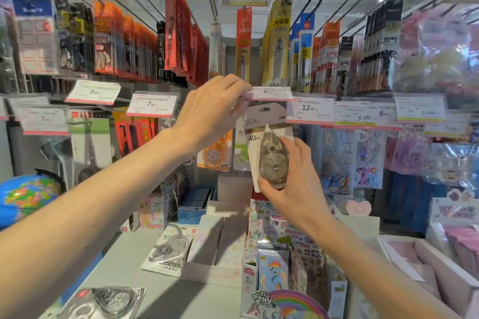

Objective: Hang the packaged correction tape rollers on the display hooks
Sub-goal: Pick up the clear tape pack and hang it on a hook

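My right hand (293,184) grips a packaged correction tape roller (269,142), a grey card marked 40m with a clear roller, held upright just under a display hook. My left hand (215,108) pinches the white price tag (272,92) at the tip of that hook and lifts it. The card's hang hole sits just below the tag. Behind it an orange-carded roller (215,152) hangs on the rack. Two more packaged rollers lie flat on the grey counter, one near the middle (168,251) and one at the front edge (103,303).
Pegboard hooks with pens and refills fill the wall above, with price tags (153,105) on their tips. A globe (28,197) stands at left. Boxes of stickers and cards (274,267) crowd the counter below my right arm, and pink boxes (440,261) sit at right.
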The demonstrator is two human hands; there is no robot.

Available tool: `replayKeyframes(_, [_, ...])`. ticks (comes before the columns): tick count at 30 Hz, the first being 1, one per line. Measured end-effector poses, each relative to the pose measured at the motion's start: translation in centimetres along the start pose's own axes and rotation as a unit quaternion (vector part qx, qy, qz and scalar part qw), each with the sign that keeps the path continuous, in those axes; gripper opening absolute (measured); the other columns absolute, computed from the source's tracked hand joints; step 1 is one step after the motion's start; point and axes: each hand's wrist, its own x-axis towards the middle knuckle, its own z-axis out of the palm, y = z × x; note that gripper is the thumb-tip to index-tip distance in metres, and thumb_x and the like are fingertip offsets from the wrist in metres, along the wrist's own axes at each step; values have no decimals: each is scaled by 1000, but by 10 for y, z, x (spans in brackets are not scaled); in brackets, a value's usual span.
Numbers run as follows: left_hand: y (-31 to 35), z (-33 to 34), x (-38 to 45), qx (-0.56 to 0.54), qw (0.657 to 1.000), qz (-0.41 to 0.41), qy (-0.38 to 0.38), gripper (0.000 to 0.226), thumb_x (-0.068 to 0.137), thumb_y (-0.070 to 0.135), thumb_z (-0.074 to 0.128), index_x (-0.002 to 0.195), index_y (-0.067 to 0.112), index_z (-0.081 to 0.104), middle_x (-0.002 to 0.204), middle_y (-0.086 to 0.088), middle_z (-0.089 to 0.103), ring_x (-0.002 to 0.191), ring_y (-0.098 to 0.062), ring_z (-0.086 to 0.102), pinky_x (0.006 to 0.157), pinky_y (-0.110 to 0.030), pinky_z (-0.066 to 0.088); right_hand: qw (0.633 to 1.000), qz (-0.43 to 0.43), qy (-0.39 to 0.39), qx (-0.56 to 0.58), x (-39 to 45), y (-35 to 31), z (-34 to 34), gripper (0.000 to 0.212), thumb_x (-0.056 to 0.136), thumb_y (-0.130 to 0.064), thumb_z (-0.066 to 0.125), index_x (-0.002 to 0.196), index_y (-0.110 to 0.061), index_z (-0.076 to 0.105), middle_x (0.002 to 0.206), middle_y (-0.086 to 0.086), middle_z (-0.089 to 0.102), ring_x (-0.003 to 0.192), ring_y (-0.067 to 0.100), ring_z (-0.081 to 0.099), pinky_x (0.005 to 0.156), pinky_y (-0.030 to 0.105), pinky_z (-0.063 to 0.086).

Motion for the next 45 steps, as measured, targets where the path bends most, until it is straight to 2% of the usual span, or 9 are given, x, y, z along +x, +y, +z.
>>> replayKeyframes(3, [0,1,-2,2,1000,3,3,20,105,33,50,116,21,62,116,6,65,100,-17,62,58,-33,50,1000,15,-12,-4,1,1,5,86,81,-41,74,149,-29,22,145,-5,25,124,20,46,90,37,53])
replayKeyframes(11, [1,8,-9,-19,1000,-1,-6,16,101,26,57,115,19,62,123,4,62,98,-18,62,58,-42,56,990,111,-66,-57,28,0,36,81,84,-48,69,146,-20,25,146,9,28,124,32,48,94,46,52])
replayKeyframes(17, [5,9,-17,-24,1000,-15,-10,20,100,25,58,117,17,64,129,3,61,81,-6,43,55,-33,50,980,153,-93,-90,40,4,54,75,88,-42,68,144,-17,26,157,13,16,128,38,46,95,48,49])
replayKeyframes(21, [6,9,-22,-31,999,-24,-28,28,98,24,62,125,17,63,137,2,58,94,-17,62,60,-36,54,981,155,-84,-81,39,8,56,73,88,-44,67,143,-14,30,156,14,18,122,39,52,92,48,53])
replayKeyframes(25, [12,8,-31,-49,997,-54,-42,34,99,31,59,131,18,59,142,2,52,95,-16,62,65,-44,58,983,157,-83,-46,33,13,50,81,85,-50,69,145,-15,27,151,14,27,121,38,53,92,48,54])
replayKeyframes(29, [28,4,-57,-83,988,-120,-54,39,100,37,54,135,20,56,141,4,49,88,-9,60,75,-41,57,986,147,-79,-3,16,15,35,81,86,-53,67,149,-17,31,144,12,39,128,31,47,102,46,46])
replayKeyframes(33, [50,6,-98,-144,965,-211,-59,38,98,32,58,134,19,56,124,5,56,92,-11,60,81,-40,55,982,154,-102,43,-15,14,14,58,91,-51,63,139,-22,47,137,2,50,126,21,50,104,39,45])
replayKeyframes(38, [87,7,-167,-180,917,-342,-101,37,97,33,63,132,27,56,109,13,57,95,-4,59,84,-28,51,972,144,-145,113,-68,12,7,39,93,-48,62,127,-30,56,127,-10,55,119,12,53,101,38,46])
replayKeyframes(45, [115,0,-249,-234,840,-472,-127,35,96,38,63,130,36,55,124,19,61,104,-4,64,96,-40,53,962,168,-171,133,-124,8,27,27,94,-44,62,119,-34,59,117,-16,56,112,7,56,96,39,50])
